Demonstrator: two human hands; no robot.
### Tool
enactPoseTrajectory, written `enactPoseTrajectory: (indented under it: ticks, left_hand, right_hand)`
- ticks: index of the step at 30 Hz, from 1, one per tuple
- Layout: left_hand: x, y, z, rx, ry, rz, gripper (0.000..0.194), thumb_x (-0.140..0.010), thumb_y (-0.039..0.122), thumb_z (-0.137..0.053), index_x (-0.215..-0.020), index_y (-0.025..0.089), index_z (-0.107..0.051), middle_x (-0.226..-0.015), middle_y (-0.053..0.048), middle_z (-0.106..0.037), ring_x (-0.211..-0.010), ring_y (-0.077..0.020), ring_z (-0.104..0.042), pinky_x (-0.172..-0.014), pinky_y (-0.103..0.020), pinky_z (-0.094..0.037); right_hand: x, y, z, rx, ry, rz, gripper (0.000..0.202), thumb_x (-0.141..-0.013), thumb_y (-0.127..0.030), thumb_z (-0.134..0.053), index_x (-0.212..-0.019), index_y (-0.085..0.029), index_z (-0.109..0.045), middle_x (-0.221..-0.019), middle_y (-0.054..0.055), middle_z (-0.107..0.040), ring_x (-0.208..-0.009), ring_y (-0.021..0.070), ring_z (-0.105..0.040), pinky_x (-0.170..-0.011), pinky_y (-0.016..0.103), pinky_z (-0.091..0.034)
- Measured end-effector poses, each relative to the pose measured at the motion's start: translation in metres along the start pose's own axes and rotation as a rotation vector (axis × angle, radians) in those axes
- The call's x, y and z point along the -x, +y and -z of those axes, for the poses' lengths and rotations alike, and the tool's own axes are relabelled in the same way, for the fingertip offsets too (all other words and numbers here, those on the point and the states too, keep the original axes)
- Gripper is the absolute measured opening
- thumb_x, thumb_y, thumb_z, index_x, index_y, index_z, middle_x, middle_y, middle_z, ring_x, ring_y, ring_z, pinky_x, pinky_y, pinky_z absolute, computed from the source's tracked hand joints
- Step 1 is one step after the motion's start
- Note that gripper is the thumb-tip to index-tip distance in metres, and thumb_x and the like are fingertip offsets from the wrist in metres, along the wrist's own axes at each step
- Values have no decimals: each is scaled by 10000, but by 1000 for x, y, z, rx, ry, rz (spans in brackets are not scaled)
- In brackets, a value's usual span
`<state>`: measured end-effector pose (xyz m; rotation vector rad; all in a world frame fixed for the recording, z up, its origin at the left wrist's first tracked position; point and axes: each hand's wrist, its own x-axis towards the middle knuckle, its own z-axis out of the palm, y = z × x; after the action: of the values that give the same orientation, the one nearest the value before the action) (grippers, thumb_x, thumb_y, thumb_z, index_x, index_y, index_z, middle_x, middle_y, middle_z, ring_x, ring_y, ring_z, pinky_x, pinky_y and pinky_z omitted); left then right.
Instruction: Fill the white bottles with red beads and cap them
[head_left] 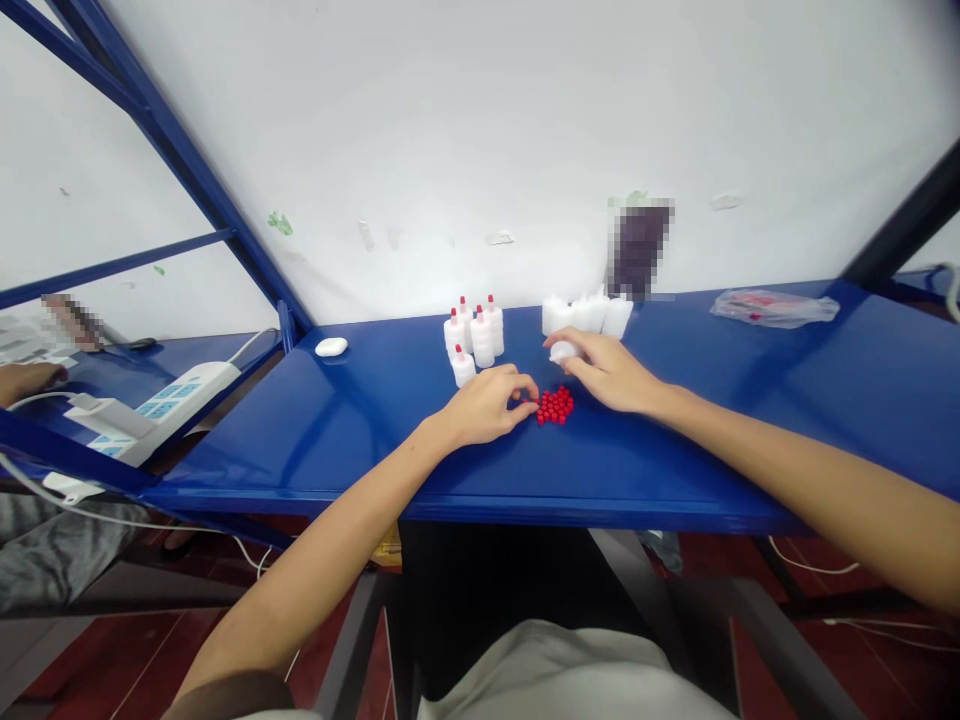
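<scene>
Red-tipped bottles (482,345) are grouped behind-left of the red cap pile (555,407) on the counter (337,430). Left hand (487,406) is held half-curled at the pile's left edge; whether a cap is pinched cannot be told. Behind the pile, a white bottle (564,350) is gripped by the curled right hand (609,370).

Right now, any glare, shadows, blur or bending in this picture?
Head view throughout: white wall bright; soft shadows or reflections on the blue tabletop; white bottles behind the right hand washed out; a dark patch against the wall pixelated; the right forearm stretched toward the edge, as with a wide lens.
</scene>
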<state>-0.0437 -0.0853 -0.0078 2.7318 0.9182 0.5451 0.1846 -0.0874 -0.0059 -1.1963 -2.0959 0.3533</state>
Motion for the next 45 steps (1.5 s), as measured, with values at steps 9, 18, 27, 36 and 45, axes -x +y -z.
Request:
enactPoseTrajectory:
  ticks: [9,18,27,36,45]
  left_hand:
    - [-2,-2,-8,113,145,-66,63,-907,183,-660,-932,173,-716,-844,-19,-702,-660,-118,-588,-698,-261,-485]
    - [-6,12,-9,132,640,-195,99,-942,243,-648,-999,186,-705,-846,-11,-677,-550,-64,-468,-591,-217,-454]
    - [-3,14,-11,140,683,-254,77,-946,204,-635,-998,175,-683,-864,-16,-669,-563,-59,-467,-592,-205,-454]
    - [0,16,-14,207,591,-204,134,-979,275,-583,-1024,183,-669,-860,-27,-642,-609,-83,-494,-577,-220,-451]
    - [2,-3,17,311,861,-10,158,-931,303,-650,-971,170,-724,-904,-43,-695,-647,-83,-556,-570,-207,-445]
  right_hand:
    - [2,-1,2,-19,-42,-1,339,-919,-269,-428,-1201,-200,-603,-799,24,-668,-707,213,-609,-726,344,-435]
    - [3,-16,0,-101,-96,50,230,-981,-351,-371,-1051,-215,-544,-760,5,-586,-681,191,-539,-680,330,-387]
    - [7,-22,-1,-343,-188,28,218,-983,-409,-431,-1029,-223,-534,-757,-21,-504,-703,165,-455,-682,314,-356]
    - [6,-24,-5,-355,-166,90,487,-953,-664,-427,-985,-205,-588,-831,29,-608,-768,192,-534,-704,320,-435]
    - [0,-12,-5,-353,-70,-39,350,-1028,-458,-275,-1141,-214,-498,-802,3,-529,-700,171,-492,-690,326,-405]
